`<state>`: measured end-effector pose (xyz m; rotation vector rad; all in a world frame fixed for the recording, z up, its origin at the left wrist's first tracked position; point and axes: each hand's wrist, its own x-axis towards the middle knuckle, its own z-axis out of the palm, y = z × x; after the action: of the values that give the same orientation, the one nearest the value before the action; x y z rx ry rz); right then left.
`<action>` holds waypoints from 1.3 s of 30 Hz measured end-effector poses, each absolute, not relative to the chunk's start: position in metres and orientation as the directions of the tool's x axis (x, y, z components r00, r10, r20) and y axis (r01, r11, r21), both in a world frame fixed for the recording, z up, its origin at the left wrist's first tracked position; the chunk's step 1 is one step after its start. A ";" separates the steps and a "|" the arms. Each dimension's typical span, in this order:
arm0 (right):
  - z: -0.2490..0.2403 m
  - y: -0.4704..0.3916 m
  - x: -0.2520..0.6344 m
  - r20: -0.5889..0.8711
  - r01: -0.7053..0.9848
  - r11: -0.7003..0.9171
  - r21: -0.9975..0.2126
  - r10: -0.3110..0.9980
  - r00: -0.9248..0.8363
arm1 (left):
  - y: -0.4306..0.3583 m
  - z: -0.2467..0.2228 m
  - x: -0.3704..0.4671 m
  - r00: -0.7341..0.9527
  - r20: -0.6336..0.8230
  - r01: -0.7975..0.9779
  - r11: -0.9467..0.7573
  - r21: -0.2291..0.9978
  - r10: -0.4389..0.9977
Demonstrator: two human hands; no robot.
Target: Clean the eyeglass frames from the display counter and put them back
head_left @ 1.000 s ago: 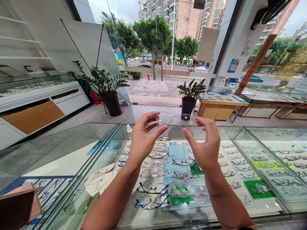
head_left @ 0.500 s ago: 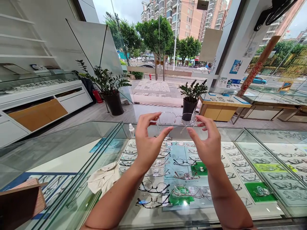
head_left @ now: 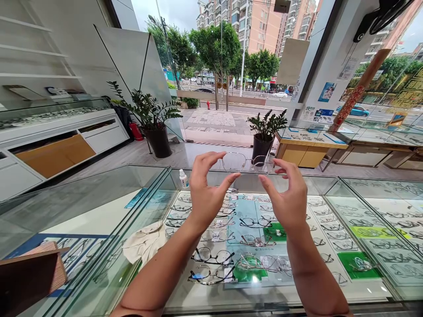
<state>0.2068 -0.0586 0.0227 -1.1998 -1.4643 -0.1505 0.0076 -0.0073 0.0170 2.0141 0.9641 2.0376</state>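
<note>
A pair of thin-rimmed eyeglasses (head_left: 245,166) is held up above the glass display case (head_left: 185,304), its lenses facing the window. My left hand (head_left: 211,185) pinches the frame at its left end, thumb below and fingers above. On the other end, my right hand (head_left: 286,189) grips it in the same way. The temples are hard to make out against the background. Below my hands, rows of eyeglasses (head_left: 213,256) lie inside the case. A crumpled cream cloth (head_left: 145,243) rests on the glass beside my left forearm.
A small white bottle (head_left: 183,179) stands at the case's far left corner. At lower left is a brown box-like object (head_left: 33,277). Potted plants (head_left: 158,141) stand before the window, and more display counters (head_left: 380,211) extend to the right.
The eyeglasses have turned slightly between my hands, so the temples show less than before. Both hands have shifted a little to the right in view.
</note>
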 end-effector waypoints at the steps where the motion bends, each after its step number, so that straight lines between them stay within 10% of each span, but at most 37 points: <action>1: 0.023 -0.059 0.206 0.808 0.731 0.462 -0.501 0.553 0.204 | -0.005 0.016 0.008 -0.111 0.862 0.341 -0.796 0.501 0.495; 22: 0.021 -0.058 0.200 0.920 0.826 0.473 -0.307 0.371 0.129 | 0.027 -0.001 0.014 -0.029 0.662 -0.122 -0.660 0.741 0.749; 39: 0.015 -0.042 0.210 0.829 0.764 0.468 -0.445 0.538 0.153 | 0.004 0.003 0.018 -0.135 0.957 0.477 -0.830 0.289 0.255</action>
<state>0.2104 -0.0425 0.0148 -1.1901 -1.5122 -0.2344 0.0185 0.0044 0.0029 2.1611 0.9283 2.3148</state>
